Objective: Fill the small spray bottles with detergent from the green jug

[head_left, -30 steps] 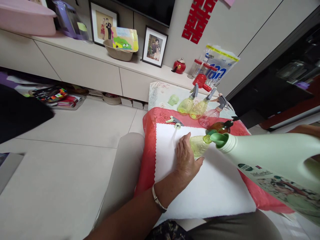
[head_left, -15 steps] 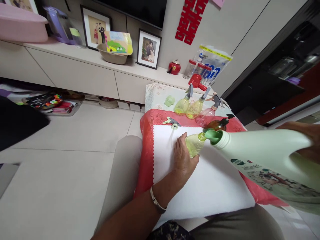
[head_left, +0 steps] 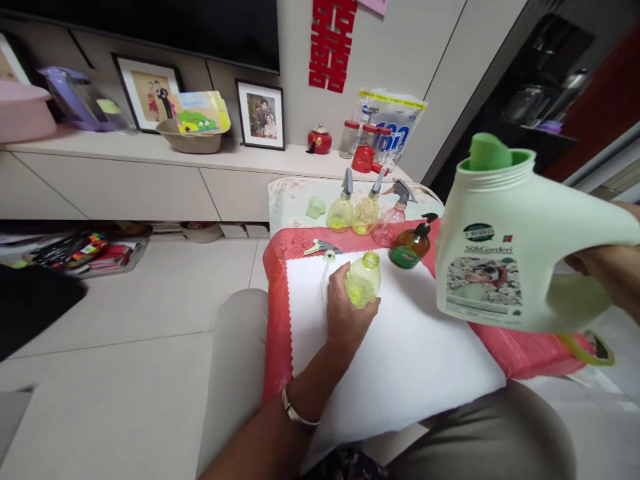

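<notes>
My left hand (head_left: 349,310) is wrapped round a small yellow-green bottle (head_left: 364,280) with an open neck, held above the white cloth (head_left: 400,373). A little liquid shows inside it. On the right, my right hand (head_left: 607,273) grips the handle of a large pale green jug (head_left: 485,247), held nearly upright with its green spout (head_left: 489,152) at the top. The jug and the bottle are apart. A grey and green spray head (head_left: 323,249) lies on the far edge of the cloth. An amber pump bottle (head_left: 411,247) stands between the bottle and the jug.
Two yellow spray bottles (head_left: 341,212) and a pink one (head_left: 390,223) stand at the table's back, beside a small green object (head_left: 315,207). Red covering (head_left: 278,313) borders the cloth. Behind is a cabinet (head_left: 150,180) with framed photos (head_left: 261,115) and a red pot (head_left: 319,140).
The jug has swung from a tilt at the bottle's mouth to nearly upright, away to the right. My left hand has turned the bottle more upright. The view has shifted right.
</notes>
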The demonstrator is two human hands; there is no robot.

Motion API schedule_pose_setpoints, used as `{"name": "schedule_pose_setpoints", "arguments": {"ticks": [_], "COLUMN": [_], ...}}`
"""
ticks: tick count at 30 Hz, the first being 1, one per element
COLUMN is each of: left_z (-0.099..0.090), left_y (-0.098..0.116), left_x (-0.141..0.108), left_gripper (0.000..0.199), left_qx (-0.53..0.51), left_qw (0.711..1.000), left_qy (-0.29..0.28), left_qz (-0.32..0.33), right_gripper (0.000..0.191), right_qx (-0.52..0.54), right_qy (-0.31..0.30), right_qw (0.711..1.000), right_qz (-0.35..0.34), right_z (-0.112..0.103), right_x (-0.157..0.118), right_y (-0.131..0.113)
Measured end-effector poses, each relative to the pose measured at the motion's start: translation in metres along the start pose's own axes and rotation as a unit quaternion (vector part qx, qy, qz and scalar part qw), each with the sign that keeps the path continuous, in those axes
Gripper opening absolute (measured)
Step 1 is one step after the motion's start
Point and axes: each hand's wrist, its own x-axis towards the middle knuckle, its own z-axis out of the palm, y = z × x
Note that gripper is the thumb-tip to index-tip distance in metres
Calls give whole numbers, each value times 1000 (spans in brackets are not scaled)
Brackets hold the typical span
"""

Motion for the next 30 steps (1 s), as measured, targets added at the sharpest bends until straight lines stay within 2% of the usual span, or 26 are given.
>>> {"name": "schedule_pose_setpoints", "arguments": {"ticks": [2,4,6,10,16,21,24,28,30], "left_z": [0,0,0,1,2,-1,-3,-6,-7], "left_y": [-2,-4,-6,-9,-12,-11,-10,-9,-5], "left_x": [1,2,3,5,7,4,1,-4,-5], "left_gripper": [78,77,77,78,81,86,92,93,87], "left_qx": [4,9,14,19,29,58,81,124,148], "left_qw": [1000,1000,1000,1000,999,998,996,989,982], "left_qy": [-2,-7,-13,-14,-24,-33,-38,-23,-4], "left_qz": [-4,-11,-17,-14,4,4,20,73,115], "right_gripper": [23,22,25,29,34,29,34,47,50], "right_qx": [58,133,167,200,217,229,233,257,286], "right_qy": [-3,42,56,48,59,63,49,8,-36], "right_qw": [998,990,984,977,971,968,967,960,952], "right_qz": [19,25,32,55,83,84,92,108,107], "right_z": [7,22,39,70,99,104,100,93,86], "right_x": [-7,-12,-15,-26,-41,-49,-56,-62,-62], "right_y": [6,21,40,71,96,103,104,111,114]}}
